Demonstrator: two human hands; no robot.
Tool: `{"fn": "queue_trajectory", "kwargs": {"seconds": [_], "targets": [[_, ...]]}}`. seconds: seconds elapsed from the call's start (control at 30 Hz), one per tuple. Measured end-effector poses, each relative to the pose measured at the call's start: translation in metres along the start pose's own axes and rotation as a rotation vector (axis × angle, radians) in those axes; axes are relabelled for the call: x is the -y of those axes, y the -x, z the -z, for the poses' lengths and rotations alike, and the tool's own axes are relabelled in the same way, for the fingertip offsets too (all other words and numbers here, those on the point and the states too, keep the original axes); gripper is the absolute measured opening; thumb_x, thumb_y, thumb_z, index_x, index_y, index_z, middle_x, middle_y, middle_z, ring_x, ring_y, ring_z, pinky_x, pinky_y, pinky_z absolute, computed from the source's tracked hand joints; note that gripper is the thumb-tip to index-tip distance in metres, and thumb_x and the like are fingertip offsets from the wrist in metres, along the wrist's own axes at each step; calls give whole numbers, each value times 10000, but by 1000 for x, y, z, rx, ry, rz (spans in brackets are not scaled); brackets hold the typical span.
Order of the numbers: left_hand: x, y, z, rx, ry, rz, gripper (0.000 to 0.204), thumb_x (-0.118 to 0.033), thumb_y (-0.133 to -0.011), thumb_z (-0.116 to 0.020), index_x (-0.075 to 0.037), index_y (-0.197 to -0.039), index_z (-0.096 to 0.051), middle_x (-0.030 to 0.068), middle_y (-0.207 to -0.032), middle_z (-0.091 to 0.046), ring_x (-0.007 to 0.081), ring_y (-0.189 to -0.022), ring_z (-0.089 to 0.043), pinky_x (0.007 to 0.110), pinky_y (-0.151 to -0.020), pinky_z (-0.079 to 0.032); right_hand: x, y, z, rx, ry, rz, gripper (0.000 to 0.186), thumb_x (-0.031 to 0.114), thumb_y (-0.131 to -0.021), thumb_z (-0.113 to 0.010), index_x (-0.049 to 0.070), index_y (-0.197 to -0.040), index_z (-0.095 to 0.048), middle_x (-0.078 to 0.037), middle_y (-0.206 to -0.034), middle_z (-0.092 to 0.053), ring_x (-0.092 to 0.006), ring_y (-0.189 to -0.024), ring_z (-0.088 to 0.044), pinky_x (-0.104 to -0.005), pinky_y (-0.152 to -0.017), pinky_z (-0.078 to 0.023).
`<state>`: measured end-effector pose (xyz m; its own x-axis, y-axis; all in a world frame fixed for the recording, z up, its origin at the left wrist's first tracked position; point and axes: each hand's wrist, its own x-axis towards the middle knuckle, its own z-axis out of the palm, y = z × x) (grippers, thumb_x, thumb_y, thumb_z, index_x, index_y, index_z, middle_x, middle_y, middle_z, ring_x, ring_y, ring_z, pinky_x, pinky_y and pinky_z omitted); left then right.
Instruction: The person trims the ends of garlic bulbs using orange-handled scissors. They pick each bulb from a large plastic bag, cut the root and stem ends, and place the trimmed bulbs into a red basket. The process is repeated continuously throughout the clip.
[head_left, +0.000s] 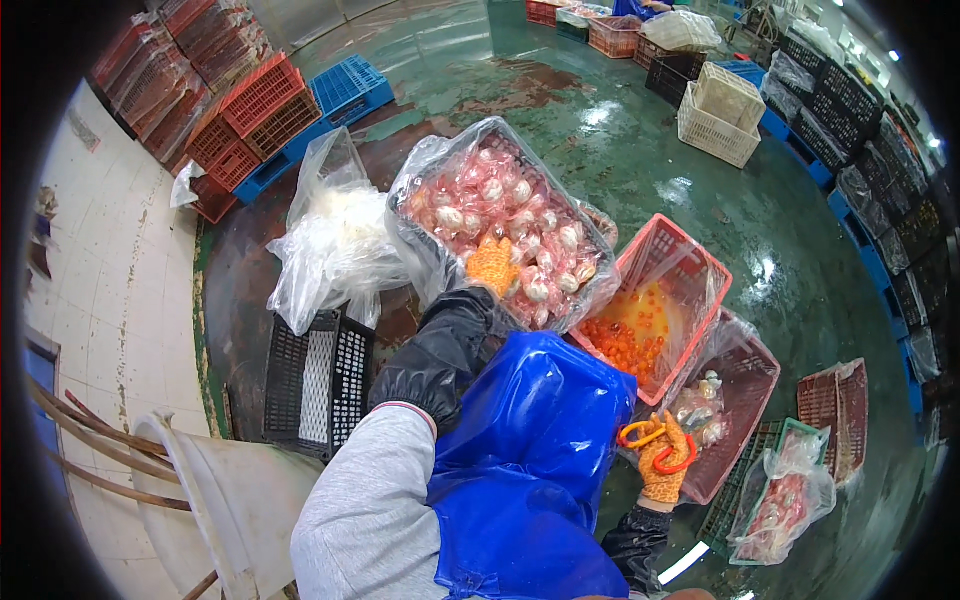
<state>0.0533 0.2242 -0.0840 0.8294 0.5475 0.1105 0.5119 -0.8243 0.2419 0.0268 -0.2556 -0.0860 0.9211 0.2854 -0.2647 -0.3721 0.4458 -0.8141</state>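
In an orange glove, my left hand (490, 262) reaches into a plastic-lined bin of pink-and-white lumpy items (495, 190), fingers curled onto something I cannot make out. My right hand (662, 460), also gloved, grips yellow-and-red-handled scissors (645, 434); their blades are not clear. It is beside a dark red crate (735, 430) holding a few whitish items in plastic (700, 405). Between the hands, a red crate (705, 275) holds orange round bits in yellowish liquid (625, 340). My blue apron (530, 420) covers my lap.
Crumpled clear plastic bags (330, 240) lie left, above a black crate (315, 385). A white plastic container (220, 500) stands lower left. Stacked red crates (240, 120), a blue crate (350, 90) and black crates (825, 100) line the sides. Bagged items (780, 500) sit lower right. A person (640, 8) is far back.
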Motion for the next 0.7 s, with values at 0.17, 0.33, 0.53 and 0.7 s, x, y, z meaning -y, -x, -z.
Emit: {"fn": "queue_trajectory", "kwargs": {"seconds": [0.17,0.33,0.53,0.7], "targets": [[6,-18,-3,-86,1032,264,359,-183,-815,-676,-61,-1121,-530,111,-928,-635,279,-811,-636,393,-737,-515,10,-2,-15,-41,-93,-92,356,116,-941,-512,18,-1283,-496,-199,-1096,-599,-250,-947,-620,-334,-799,-546],[-2,6,29,-52,1317,-81,254,-174,-877,-611,-90,-1101,-527,101,-995,-586,278,-886,-595,401,-761,-509,18,-3,-36,-63,-25,-50,347,187,-937,-546,33,-1245,-500,-160,-987,-625,-208,-811,-615,-316,-696,-533],[-82,55,65,-540,-1121,-1052,416,-357,-916,-554,-95,-1233,-495,187,-1265,-513,343,-1136,-520,477,-915,-474,19,-16,-69,-37,433,121,467,82,-876,-603,83,-1323,-470,-122,-956,-610,-172,-766,-593,-285,-665,-496],[-143,72,38,-760,-3224,-598,606,-488,-886,-550,-32,-1277,-469,222,-1284,-495,378,-1180,-486,533,-994,-415,59,2,-176,-3,1023,601,523,75,-822,-649,46,-1320,-492,-175,-1031,-587,-289,-926,-583,-348,-768,-479]]}}
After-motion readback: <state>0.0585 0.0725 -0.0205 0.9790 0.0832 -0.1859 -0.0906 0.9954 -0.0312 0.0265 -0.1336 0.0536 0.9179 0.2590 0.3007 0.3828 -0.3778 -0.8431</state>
